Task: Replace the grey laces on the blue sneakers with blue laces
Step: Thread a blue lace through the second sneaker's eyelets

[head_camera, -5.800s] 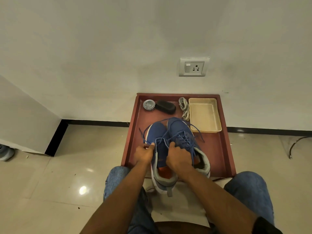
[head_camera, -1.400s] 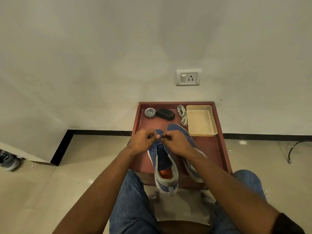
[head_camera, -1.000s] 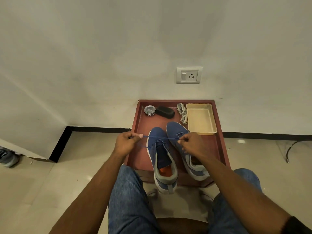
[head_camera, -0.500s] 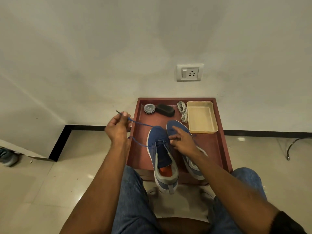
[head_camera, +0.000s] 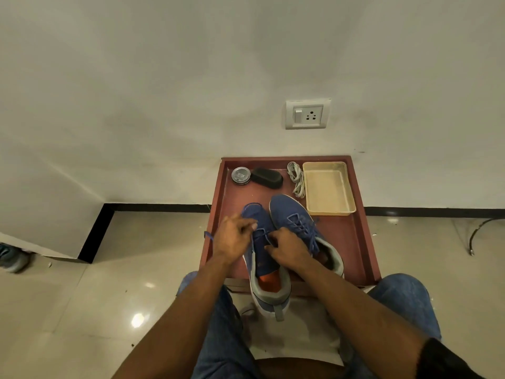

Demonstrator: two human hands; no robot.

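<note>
Bending over the left sneaker, both hands work at its lacing: the left hand has its fingers curled around the blue lace, a short end of which sticks out past the left side of the hand, and the right hand pinches the lace over the tongue with curled fingers. No brand mark or writing can be read on either shoe; the round tin at the far left of the tray carries a small label on its lid, too small to read.

The right sneaker lies just beside the left one, toes pointing to the far wall, already threaded with blue lace. Both rest on a reddish-brown tray table with a raised rim, pushed against a plain whitish wall. The heel of the left sneaker overhangs the near edge. The shoes are blue knit fabric with grey padded collars and an orange insole showing in the left one.

At the far edge, right of the tin, sits a black oval brush, then the bundled grey laces, then a shallow cream rectangular tray. A white switch and socket plate is on the wall above. A black skirting strip meets glossy beige floor tiles. Another shoe shows at the far left edge, and a dark cable lies at the right. The person wears blue jeans.
</note>
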